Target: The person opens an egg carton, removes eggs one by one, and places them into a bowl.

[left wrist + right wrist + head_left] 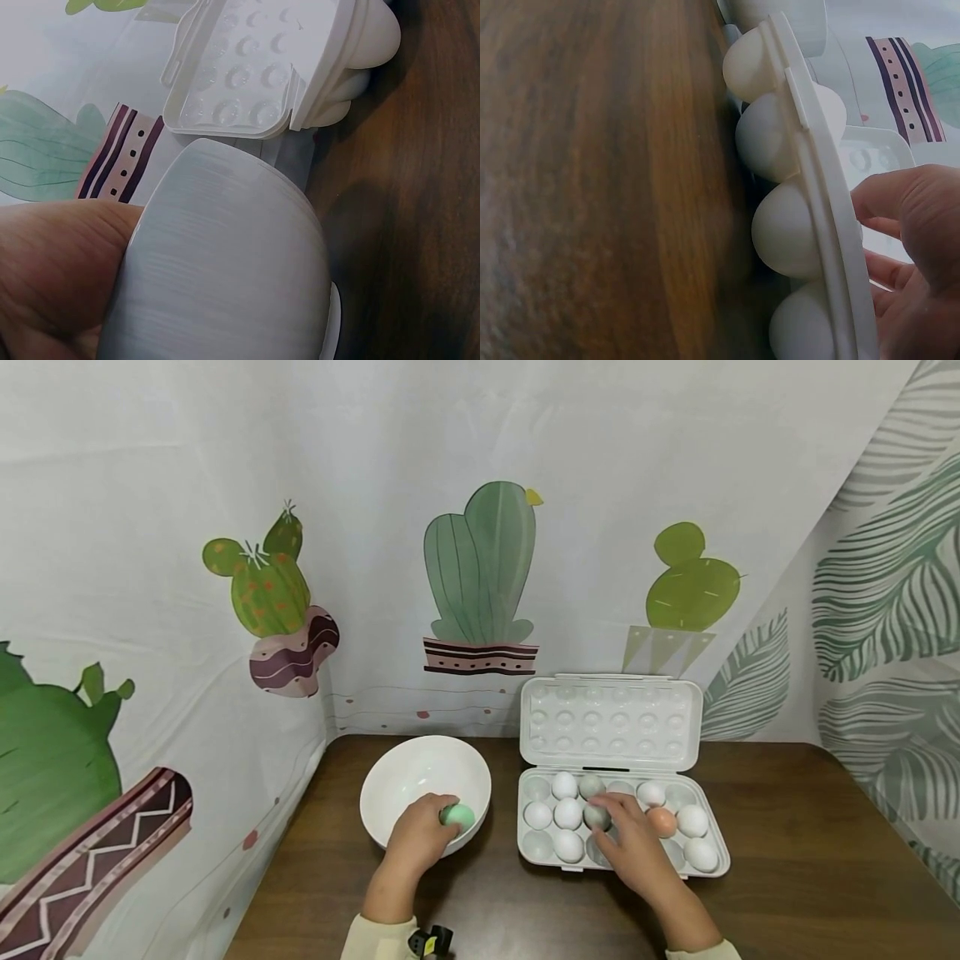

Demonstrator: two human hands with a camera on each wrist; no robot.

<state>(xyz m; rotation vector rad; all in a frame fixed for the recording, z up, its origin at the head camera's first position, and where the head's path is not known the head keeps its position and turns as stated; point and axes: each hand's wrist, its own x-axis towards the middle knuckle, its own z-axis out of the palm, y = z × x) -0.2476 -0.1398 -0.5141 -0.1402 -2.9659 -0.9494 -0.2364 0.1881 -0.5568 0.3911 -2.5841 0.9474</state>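
Observation:
In the head view my left hand [422,833] pinches a mint-green egg [460,817] over the right side of a white bowl [390,777]. The bowl's wall [225,255] fills much of the left wrist view and hides the egg there. My right hand [633,843] is over a white egg carton [551,864], its thumb and fingers around a grey-green egg [597,817] in the middle row. In the right wrist view the carton's rim [832,202] hides that egg, beside the bent fingers of the right hand [919,247].
Several white eggs [567,814], an orange-brown egg [662,822] and another grey-green egg [592,787] sit in the carton. Its dimpled lid [611,731] stands open against a cactus-print cloth [375,610]. A brown wooden table [510,902] lies beneath everything.

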